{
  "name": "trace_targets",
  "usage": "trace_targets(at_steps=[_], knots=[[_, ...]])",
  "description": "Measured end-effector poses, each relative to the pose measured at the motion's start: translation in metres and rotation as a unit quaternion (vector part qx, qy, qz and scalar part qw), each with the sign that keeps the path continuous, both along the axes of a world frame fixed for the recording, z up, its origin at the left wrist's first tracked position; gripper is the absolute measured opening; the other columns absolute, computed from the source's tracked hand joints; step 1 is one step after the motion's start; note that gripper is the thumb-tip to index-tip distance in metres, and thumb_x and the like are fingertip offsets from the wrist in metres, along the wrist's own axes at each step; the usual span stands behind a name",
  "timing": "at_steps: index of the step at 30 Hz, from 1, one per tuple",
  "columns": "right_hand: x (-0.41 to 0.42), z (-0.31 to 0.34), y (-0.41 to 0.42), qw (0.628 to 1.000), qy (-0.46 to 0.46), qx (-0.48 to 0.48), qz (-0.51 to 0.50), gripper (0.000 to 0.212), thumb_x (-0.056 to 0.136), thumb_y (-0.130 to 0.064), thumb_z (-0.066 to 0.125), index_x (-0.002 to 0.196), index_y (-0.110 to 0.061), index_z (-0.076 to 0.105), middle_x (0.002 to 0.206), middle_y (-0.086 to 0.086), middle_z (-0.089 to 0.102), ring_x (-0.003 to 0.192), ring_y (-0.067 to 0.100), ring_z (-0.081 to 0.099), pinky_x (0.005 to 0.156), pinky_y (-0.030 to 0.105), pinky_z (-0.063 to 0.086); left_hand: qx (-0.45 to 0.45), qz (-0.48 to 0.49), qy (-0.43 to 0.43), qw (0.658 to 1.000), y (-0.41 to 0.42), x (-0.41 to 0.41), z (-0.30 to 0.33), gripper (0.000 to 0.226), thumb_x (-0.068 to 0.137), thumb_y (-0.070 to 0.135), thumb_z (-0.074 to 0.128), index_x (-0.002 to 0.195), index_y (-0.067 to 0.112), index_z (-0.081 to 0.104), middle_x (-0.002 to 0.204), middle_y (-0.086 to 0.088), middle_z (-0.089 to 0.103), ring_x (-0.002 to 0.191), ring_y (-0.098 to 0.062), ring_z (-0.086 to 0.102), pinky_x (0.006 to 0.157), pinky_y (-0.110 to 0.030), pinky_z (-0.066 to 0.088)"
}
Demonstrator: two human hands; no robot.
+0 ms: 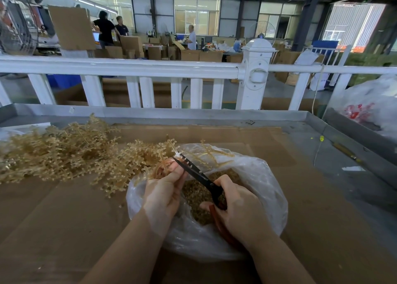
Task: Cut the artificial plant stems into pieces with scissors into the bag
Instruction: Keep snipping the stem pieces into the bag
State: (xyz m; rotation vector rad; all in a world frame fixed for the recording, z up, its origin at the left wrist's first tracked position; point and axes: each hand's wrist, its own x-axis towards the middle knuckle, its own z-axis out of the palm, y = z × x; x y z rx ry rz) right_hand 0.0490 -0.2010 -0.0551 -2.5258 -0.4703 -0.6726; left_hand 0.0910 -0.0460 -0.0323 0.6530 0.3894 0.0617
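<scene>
Over bag [257,176]: left hand [165,189] pinches stem [169,148]; right hand [240,206] fingers grip scissors [197,173].

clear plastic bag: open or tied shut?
Open: the clear plastic bag gapes at its mouth, tan cut pieces visible inside.

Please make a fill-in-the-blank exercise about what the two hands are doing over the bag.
The right hand grips the ____.
The left hand holds a ____ over the plastic bag.
The uncut pile lies to the ____ of the bag.

Missing words: scissors; stem; left
</scene>
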Motion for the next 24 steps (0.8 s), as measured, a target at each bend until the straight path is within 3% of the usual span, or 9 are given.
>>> trace_targets(at_steps=[3,5,11,19,24], knots=[[0.0006,-0.0008,-0.0003,1.0,-0.005,0.0,-0.001,0.04,0.078,-0.054,0.066,0.095,-0.019,0.056,0.073,-0.011,0.061,0.063,-0.003,0.045,0.057,-0.002,0.022,-0.003,-0.008,0.005,1.0,0.0002,0.0006,-0.0009,0.023,0.083,-0.012,0.058,0.106,-0.008,0.06,0.092,-0.015,0.066,0.074,-0.02,0.068,0.058,-0.024,0.059],[0.0008,-0.0006,-0.0004,1.0,-0.006,0.001,0.002,0.041,0.077,-0.054,0.066,0.095,-0.019,0.057,0.073,-0.01,0.062,0.062,-0.001,0.049,0.057,0.0,0.024,-0.005,-0.012,0.01,1.0,-0.0004,0.0009,-0.0011,0.021,0.083,-0.012,0.059,0.104,-0.008,0.06,0.092,-0.016,0.067,0.08,-0.021,0.067,0.061,-0.025,0.059],[0.0005,-0.002,-0.0009,1.0,-0.012,0.001,-0.001,0.042,0.078,-0.055,0.064,0.098,-0.019,0.058,0.078,-0.009,0.064,0.069,0.006,0.059,0.06,0.012,0.039,0.001,-0.009,0.017,1.0,-0.0013,0.0003,-0.001,0.013,0.084,-0.013,0.056,0.095,-0.006,0.061,0.087,-0.013,0.067,0.08,-0.019,0.066,0.052,-0.021,0.056],[0.0016,-0.0048,-0.0018,1.0,0.007,-0.009,-0.002,0.044,0.081,-0.06,0.054,0.105,-0.022,0.056,0.092,-0.008,0.064,0.083,0.009,0.058,0.072,0.019,0.046,0.019,-0.036,0.016,0.999,-0.0031,-0.0059,-0.0075,0.032,0.082,-0.015,0.056,0.113,-0.009,0.055,0.096,-0.02,0.066,0.081,-0.025,0.067,0.051,-0.021,0.056],[0.0019,-0.0053,-0.0025,1.0,0.014,-0.013,-0.003,0.044,0.083,-0.058,0.055,0.11,-0.024,0.054,0.098,-0.008,0.063,0.089,0.009,0.055,0.076,0.019,0.044,0.033,-0.057,0.001,0.998,-0.0039,-0.0063,-0.0089,0.013,0.083,-0.014,0.056,0.092,-0.006,0.061,0.078,-0.013,0.07,0.066,-0.019,0.071,0.052,-0.02,0.056]])
